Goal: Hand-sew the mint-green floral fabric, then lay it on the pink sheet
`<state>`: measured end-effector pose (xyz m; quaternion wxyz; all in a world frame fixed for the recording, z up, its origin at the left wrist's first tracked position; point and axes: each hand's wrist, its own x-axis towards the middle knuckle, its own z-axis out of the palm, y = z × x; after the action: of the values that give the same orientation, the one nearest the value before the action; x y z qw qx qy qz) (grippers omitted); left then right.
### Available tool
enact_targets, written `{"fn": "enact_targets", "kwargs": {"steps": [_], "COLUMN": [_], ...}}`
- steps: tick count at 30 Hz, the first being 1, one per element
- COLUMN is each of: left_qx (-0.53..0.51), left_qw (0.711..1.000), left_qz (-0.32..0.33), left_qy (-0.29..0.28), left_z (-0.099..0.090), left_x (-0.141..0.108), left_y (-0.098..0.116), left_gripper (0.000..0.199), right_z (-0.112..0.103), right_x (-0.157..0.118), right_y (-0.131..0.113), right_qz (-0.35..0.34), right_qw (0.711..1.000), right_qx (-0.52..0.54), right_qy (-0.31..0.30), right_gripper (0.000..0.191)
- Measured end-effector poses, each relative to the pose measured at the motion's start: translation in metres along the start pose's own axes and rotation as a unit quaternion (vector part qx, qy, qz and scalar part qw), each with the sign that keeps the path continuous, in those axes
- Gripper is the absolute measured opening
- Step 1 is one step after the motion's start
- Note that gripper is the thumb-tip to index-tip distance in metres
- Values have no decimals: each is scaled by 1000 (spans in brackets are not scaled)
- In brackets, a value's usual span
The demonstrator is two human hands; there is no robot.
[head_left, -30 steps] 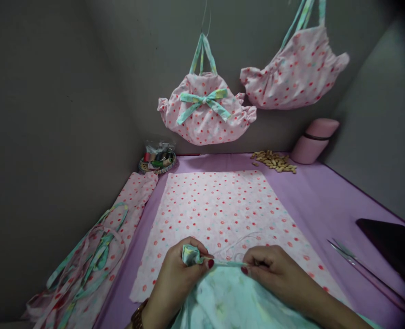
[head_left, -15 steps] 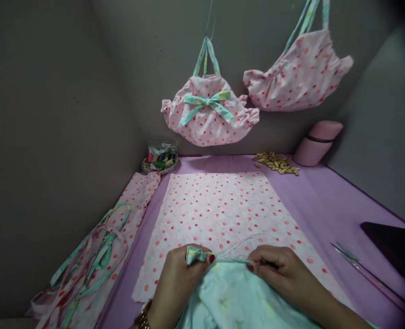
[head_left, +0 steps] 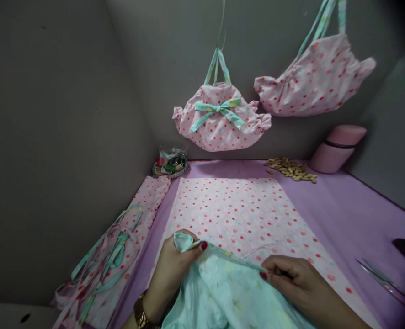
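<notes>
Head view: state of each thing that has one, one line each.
Mint cloth: edge taut, rest in folds
Left hand: pinching that edge
Right hand: pinching that edge
Dotted cloth: spread flat
Bowed pouch: hanging, bow tied
Second pouch: hanging
Pink flask: capped
Scissors-like tool: lying, tips apart
Straps: loosely tangled
Peanuts: loose pile
Basket: filled

A person's left hand (head_left: pixel 178 259) rises from the bottom edge, thumb pressed toward curled fingers in a pinch. Apart from it and slightly lower, the right hand (head_left: pixel 293 276) pinches likewise, fingers folded inward, its forearm (head_left: pixel 336 307) slanting in from the lower right. Both thumbnails (head_left: pixel 203 245) are dark red.
</notes>
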<state>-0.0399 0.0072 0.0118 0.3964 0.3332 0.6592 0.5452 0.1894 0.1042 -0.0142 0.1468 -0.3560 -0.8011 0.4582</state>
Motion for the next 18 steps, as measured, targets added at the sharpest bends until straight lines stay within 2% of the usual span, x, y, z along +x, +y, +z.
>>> {"fn": "enact_targets", "kwargs": {"steps": [12, 15, 18], "left_qx": [36, 32, 9], "left_qw": [998, 997, 995], "left_qz": [-7, -35, -74], "left_qy": [-60, -67, -62], "left_z": [3, 4, 6], "left_x": [-6, -6, -7], "left_y": [-3, -6, -8], "left_gripper": [36, 38, 32], "right_z": [0, 0, 0], "right_x": [0, 0, 0], "right_y": [-4, -6, -7], "right_qz": [16, 14, 10], "right_qw": [1000, 1000, 1000], "right_qx": [14, 15, 11], "right_qy": [-6, -7, -13], "right_gripper": [26, 25, 24]}}
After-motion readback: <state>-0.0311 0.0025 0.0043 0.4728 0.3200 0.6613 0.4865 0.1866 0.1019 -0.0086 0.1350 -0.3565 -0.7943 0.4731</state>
